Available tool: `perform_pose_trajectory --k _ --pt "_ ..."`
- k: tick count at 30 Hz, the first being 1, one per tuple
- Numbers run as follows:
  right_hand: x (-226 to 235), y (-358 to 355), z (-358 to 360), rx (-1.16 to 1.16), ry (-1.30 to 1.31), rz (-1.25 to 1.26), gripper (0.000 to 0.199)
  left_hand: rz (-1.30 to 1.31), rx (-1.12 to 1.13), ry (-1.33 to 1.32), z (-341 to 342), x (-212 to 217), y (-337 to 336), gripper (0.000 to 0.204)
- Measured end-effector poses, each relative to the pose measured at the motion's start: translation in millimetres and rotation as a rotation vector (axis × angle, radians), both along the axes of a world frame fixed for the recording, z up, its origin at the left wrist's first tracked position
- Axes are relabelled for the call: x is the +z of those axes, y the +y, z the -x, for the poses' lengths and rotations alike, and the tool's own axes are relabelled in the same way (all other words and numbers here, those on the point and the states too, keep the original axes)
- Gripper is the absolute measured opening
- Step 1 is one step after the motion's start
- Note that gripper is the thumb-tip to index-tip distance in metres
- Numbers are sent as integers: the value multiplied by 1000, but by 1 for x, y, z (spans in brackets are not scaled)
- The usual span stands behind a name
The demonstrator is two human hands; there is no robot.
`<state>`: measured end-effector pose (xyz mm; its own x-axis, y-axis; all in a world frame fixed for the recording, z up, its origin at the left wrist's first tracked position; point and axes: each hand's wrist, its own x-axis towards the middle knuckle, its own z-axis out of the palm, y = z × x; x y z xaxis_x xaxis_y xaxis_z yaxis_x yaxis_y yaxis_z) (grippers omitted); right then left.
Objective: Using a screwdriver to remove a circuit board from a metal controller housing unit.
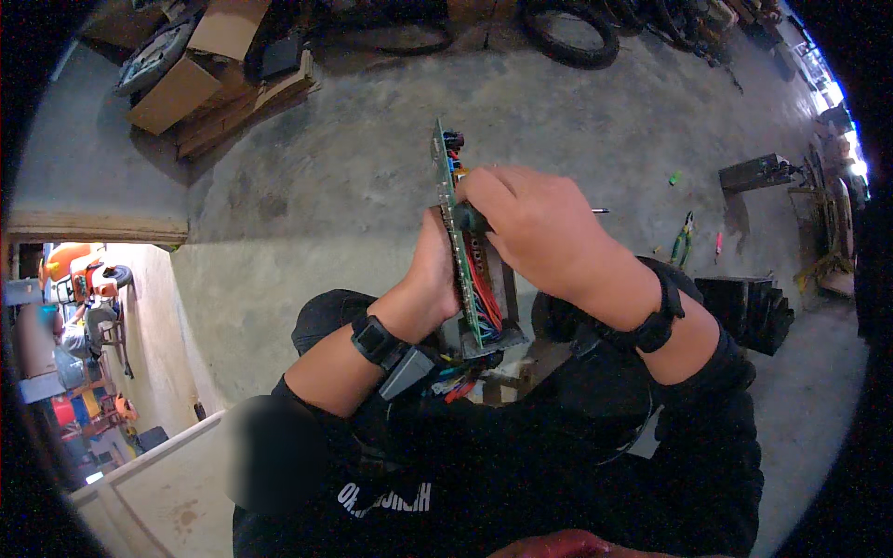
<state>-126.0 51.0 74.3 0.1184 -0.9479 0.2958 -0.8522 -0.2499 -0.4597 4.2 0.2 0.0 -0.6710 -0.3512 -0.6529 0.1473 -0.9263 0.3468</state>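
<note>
A green circuit board [448, 209] stands on edge in front of me, long side running away from my body. My left hand [433, 270] holds it from the left, palm against its back; its fingers are mostly hidden. Red, blue and white wires [484, 302] crowd the near right side of the board, above a grey metal casing [502, 346]. My right hand [530, 219] is closed at the board's right face, with a dark object [473, 219] under its curled fingers. A thin metal rod [601, 211] shows beyond that hand; whether it is held I cannot tell.
Pliers with green handles [684, 237] and a small pink-red tool [718, 244] lie on the concrete floor to the right. Black stacked blocks [744, 312] and a metal box [755, 173] stand nearby. Cardboard boxes [200, 79] and a tire [569, 37] lie at the far side.
</note>
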Motion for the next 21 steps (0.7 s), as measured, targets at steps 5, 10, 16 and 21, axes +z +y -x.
perform_pose_trajectory --k 5,10,16,21 --pt "3 -1 -1 -52 5 -96 32 46 -76 135 -8 -11 -7 51" --pt "-4 0 0 -66 9 -76 32 20 -17 62 2 1 -1 59" --pt "-3 3 2 -43 -34 -65 33 35 -12 44 2 -2 0 63" --pt "-3 2 0 -88 -15 -74 32 87 -63 152 -5 -26 -5 62"
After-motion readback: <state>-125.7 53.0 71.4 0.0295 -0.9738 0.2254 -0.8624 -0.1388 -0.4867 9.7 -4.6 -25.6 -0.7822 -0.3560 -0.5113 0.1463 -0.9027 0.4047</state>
